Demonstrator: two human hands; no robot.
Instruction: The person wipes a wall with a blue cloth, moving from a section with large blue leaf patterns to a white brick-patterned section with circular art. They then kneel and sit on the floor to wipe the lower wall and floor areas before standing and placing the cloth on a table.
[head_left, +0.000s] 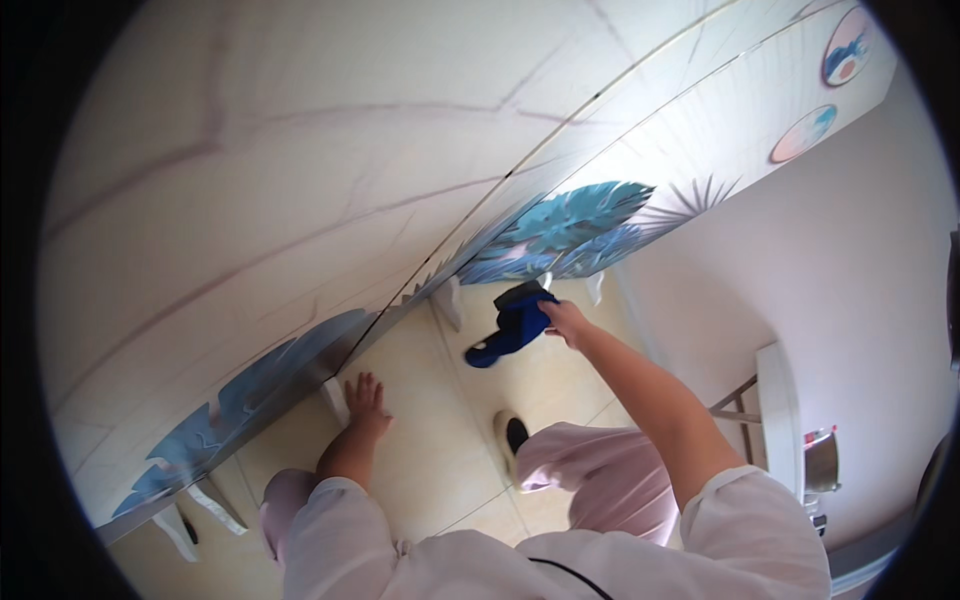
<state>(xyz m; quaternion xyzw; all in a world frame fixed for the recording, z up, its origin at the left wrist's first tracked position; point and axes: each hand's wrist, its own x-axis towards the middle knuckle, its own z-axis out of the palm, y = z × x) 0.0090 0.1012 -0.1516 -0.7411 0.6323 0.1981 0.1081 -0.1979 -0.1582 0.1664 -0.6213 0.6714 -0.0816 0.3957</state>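
Note:
My right hand (564, 322) grips a dark blue, soft-looking item (517, 330), probably a cloth, with a dark grey part at its upper end. It hangs above the floor, just in front of the patterned cabinet (315, 180); its exact kind is hard to tell. My left hand (365, 403) is bare, its fingers spread, close beside a white cabinet leg (335, 399). Whether it touches the leg is unclear. The pale cabinet front bears line drawing and blue leaves, and a second leaf-printed section (592, 217) stands beyond a dark seam.
Beige floor tiles (427, 442) lie below. More white legs (217, 506) hold up the cabinet. One shoe (511, 442) shows near pink trousers. At right, a white-topped stand (780, 420) with dark legs bears a metal vessel (823, 461) against a pale wall (840, 285).

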